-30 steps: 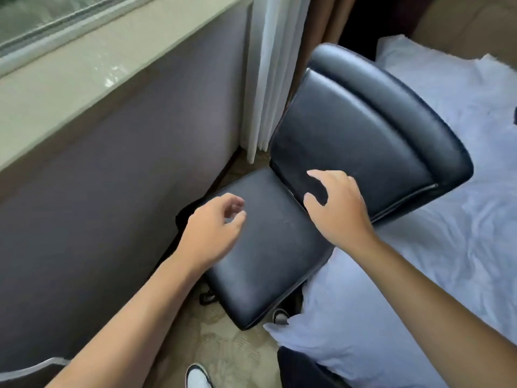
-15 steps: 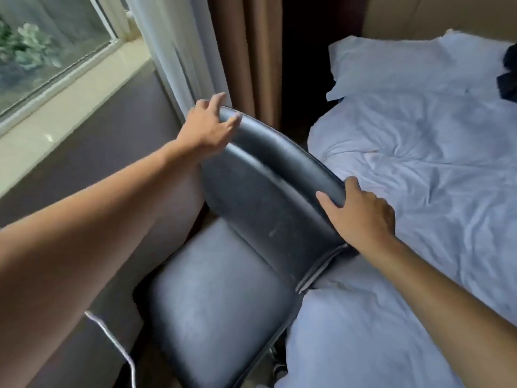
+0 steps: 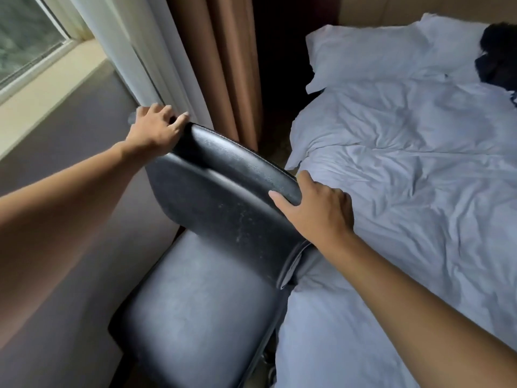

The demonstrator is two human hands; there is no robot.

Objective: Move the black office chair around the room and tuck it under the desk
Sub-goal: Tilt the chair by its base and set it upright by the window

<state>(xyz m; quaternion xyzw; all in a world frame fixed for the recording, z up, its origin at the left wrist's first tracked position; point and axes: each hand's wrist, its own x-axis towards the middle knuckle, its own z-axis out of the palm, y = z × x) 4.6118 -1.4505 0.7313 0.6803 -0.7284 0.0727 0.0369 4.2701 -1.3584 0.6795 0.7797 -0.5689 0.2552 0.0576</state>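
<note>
The black office chair [image 3: 218, 247] stands in the narrow gap between the grey wall under the window and the bed, its seat facing me and its padded backrest upright. My left hand [image 3: 156, 130] grips the left top corner of the backrest. My right hand [image 3: 316, 211] holds the right top corner, thumb on the front face and fingers wrapped behind. The chair's base and wheels are mostly hidden under the seat. No desk is in view.
A bed with rumpled white sheets [image 3: 405, 177] and a pillow [image 3: 372, 51] presses against the chair's right side. The grey wall [image 3: 70, 163] and window ledge [image 3: 50, 82] lie to the left. White and brown curtains [image 3: 201, 65] hang behind the chair. A dark item [image 3: 498, 57] lies on the bed.
Both hands rose from above the seat to the top of the backrest and closed on its two corners. My view lifted toward the curtains and bed.
</note>
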